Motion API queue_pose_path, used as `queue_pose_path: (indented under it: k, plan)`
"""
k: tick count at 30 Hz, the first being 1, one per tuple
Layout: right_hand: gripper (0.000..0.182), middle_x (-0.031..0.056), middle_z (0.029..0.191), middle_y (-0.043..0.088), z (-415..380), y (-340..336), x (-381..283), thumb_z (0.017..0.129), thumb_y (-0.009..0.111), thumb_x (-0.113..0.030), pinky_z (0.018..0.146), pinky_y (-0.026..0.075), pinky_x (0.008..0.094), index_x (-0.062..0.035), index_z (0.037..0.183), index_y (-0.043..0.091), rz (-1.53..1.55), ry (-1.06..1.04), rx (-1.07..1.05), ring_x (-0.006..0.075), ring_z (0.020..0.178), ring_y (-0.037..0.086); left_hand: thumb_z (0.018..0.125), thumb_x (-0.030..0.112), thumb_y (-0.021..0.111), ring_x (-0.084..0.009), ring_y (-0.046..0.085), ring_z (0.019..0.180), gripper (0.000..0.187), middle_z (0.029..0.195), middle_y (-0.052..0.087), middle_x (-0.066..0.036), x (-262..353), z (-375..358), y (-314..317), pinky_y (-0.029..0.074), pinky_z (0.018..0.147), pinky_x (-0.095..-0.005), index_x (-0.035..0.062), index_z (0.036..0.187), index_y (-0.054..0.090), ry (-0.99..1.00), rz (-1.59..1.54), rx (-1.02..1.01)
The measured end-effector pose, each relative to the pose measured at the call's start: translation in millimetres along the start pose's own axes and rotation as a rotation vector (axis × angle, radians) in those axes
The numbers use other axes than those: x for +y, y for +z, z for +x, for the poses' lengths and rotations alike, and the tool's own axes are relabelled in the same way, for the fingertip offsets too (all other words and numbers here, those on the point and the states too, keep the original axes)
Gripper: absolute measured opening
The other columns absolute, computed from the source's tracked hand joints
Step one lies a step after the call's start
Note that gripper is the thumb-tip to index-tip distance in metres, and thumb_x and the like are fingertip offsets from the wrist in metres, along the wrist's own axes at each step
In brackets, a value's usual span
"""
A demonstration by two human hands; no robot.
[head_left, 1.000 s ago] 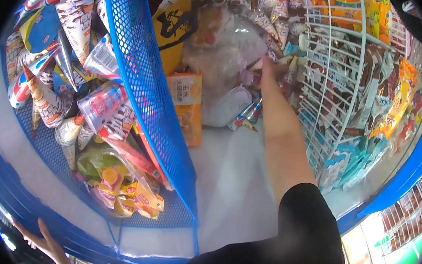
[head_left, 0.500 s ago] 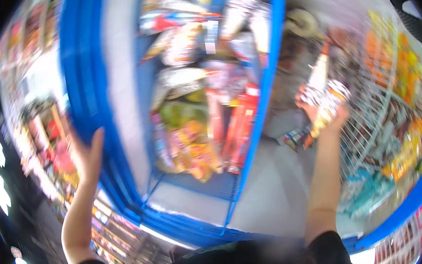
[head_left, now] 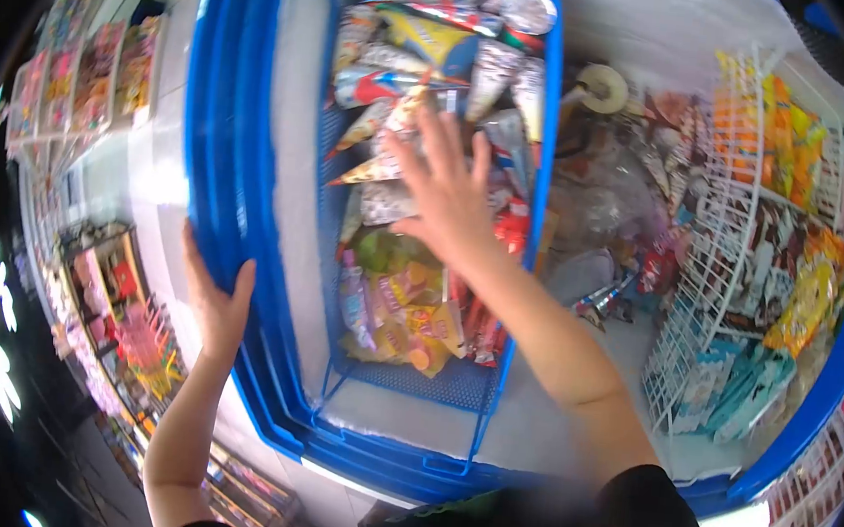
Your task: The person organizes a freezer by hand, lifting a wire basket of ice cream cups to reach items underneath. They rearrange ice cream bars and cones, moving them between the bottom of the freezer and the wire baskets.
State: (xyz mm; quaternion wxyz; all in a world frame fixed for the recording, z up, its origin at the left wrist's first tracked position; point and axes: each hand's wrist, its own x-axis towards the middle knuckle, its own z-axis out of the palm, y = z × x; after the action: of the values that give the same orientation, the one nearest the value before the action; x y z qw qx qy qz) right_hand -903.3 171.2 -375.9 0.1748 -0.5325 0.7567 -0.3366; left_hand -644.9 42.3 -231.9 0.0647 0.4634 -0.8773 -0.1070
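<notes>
My left hand (head_left: 215, 306) lies with fingers apart on the blue rim (head_left: 237, 197) of a chest freezer. Above a blue mesh basket (head_left: 411, 388) inside the freezer, my right hand (head_left: 451, 194) is open with its fingers spread. Wrapped ice cream cones (head_left: 375, 166) lie under and beside its fingertips; whether they touch cannot be made out. The basket also holds a yellow-and-blue cone pack (head_left: 426, 41), yellow packets (head_left: 403, 307) and red-wrapped sticks (head_left: 511, 229), partly hidden by my right forearm.
Right of the basket, the freezer floor (head_left: 573, 377) carries clear plastic bags (head_left: 599, 189), a roll of tape (head_left: 603, 89) and a few wrapped cones (head_left: 605, 295). A white wire rack (head_left: 706, 288) with orange, brown and teal packets stands farther right. Store shelves (head_left: 81, 83) line the left.
My right hand has moved left from the freezer's right compartment to over the basket. The wrapped cones it held are out of its grip. My left hand stays on the rim.
</notes>
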Motion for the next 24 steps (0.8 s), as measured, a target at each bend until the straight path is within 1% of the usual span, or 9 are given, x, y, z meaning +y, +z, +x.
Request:
queue_pose_path:
  k: [6, 8, 10, 12, 14, 15, 17, 20, 24]
  plan:
    - [0.082, 0.0244, 0.157, 0.022, -59.2, -50.0, 18.9, 0.075, 0.081, -0.036, 0.110, 0.017, 0.0608, -0.0175, 0.145, 0.045, 0.219, 0.116, 0.455, 0.0456, 0.143, 0.024, 0.091, 0.019, 0.069, -0.0374, 0.028, 0.144, 0.081, 0.155, 0.027, -0.026, -7.5, -1.7, 2.9, 0.026, 0.117, -0.0441, -0.0014, 0.152, 0.021, 0.028, 0.092, 0.007]
    - [0.058, 0.0206, 0.147, 0.038, -98.4, -61.8, 54.5, 0.084, 0.071, -0.026, 0.110, 0.023, 0.0528, -0.0089, 0.135, 0.051, 0.228, 0.189, 0.668, 0.0390, 0.138, 0.034, 0.093, 0.022, 0.068, -0.0383, 0.028, 0.144, 0.079, 0.155, 0.027, -0.024, -12.0, -0.4, 4.1, 0.026, 0.118, -0.0459, 0.0011, 0.153, 0.021, 0.046, 0.071, 0.032]
    - [0.047, 0.0189, 0.141, 0.043, -136.4, -39.9, 114.6, 0.086, 0.068, -0.019, 0.109, 0.029, 0.0452, -0.0060, 0.128, 0.053, 0.313, 0.412, 0.770, 0.0359, 0.132, 0.039, 0.094, 0.024, 0.066, -0.0375, 0.027, 0.144, 0.077, 0.156, 0.025, -0.023, -17.6, 1.5, 2.7, 0.026, 0.118, -0.0476, 0.0035, 0.153, 0.022, 0.032, 0.146, 0.002]
    - [0.042, 0.0139, 0.138, 0.045, -186.6, -1.3, 190.5, 0.088, 0.065, -0.012, 0.105, 0.037, 0.0359, -0.0045, 0.128, 0.054, 0.389, 0.856, 0.642, 0.0264, 0.130, 0.043, 0.094, 0.026, 0.065, -0.0368, 0.027, 0.144, 0.076, 0.157, 0.024, -0.022, -22.1, 1.4, 0.8, 0.027, 0.117, -0.0485, 0.0065, 0.154, 0.022, 0.042, 0.171, -0.001]
    - [0.036, 0.0123, 0.121, 0.059, -256.1, 46.0, 280.3, 0.088, 0.063, -0.008, 0.094, 0.045, 0.0386, -0.0057, 0.124, 0.060, 0.551, 1.142, 0.528, 0.0266, 0.108, 0.058, 0.094, 0.031, 0.065, -0.0361, 0.025, 0.145, 0.078, 0.158, 0.022, -0.021, -22.4, 1.7, 1.1, 0.027, 0.117, -0.0490, 0.0096, 0.155, 0.021, 0.035, 0.198, -0.002]
    - [0.028, 0.0133, 0.113, 0.064, -285.8, 62.1, 322.4, 0.087, 0.062, -0.007, 0.094, 0.046, 0.0415, -0.0051, 0.115, 0.064, 0.225, 1.313, 0.305, 0.0295, 0.104, 0.061, 0.094, 0.036, 0.064, -0.0354, 0.023, 0.146, 0.078, 0.158, 0.022, -0.021, -31.3, 0.6, 0.7, 0.027, 0.117, -0.0494, 0.0113, 0.155, 0.022, 0.035, 0.176, 0.001]
    - [0.025, 0.0142, 0.112, 0.063, -319.1, 73.0, 366.4, 0.084, 0.064, -0.004, 0.096, 0.046, 0.0442, -0.0035, 0.109, 0.066, 0.277, 1.434, 0.700, 0.0330, 0.104, 0.061, 0.095, 0.039, 0.062, -0.0354, 0.023, 0.146, 0.078, 0.159, 0.022, -0.020, -24.2, 0.5, -0.9, 0.026, 0.118, -0.0493, 0.0109, 0.155, 0.022, -0.013, 0.314, 0.002]
    - [0.038, 0.0168, 0.119, 0.063, -329.8, 77.5, 396.4, 0.080, 0.062, -0.002, 0.094, 0.047, 0.0418, -0.0061, 0.118, 0.061, -0.023, 1.128, 0.602, 0.0347, 0.106, 0.062, 0.093, 0.045, 0.061, -0.0352, 0.024, 0.146, 0.080, 0.159, 0.022, -0.019, -28.4, 0.9, -1.6, 0.025, 0.118, -0.0507, 0.0088, 0.154, 0.024, 0.012, 0.486, 0.024]
    - [0.043, 0.0102, 0.115, 0.064, -281.1, 71.7, 407.9, 0.075, 0.069, -0.005, 0.105, 0.037, 0.0467, -0.0094, 0.118, 0.062, -0.318, 0.859, 0.330, 0.0339, 0.121, 0.052, 0.093, 0.045, 0.062, -0.0342, 0.026, 0.145, 0.079, 0.159, 0.024, -0.017, -26.4, -2.0, 0.3, 0.026, 0.117, -0.0498, 0.0085, 0.154, 0.026, -0.072, 0.434, 0.015]
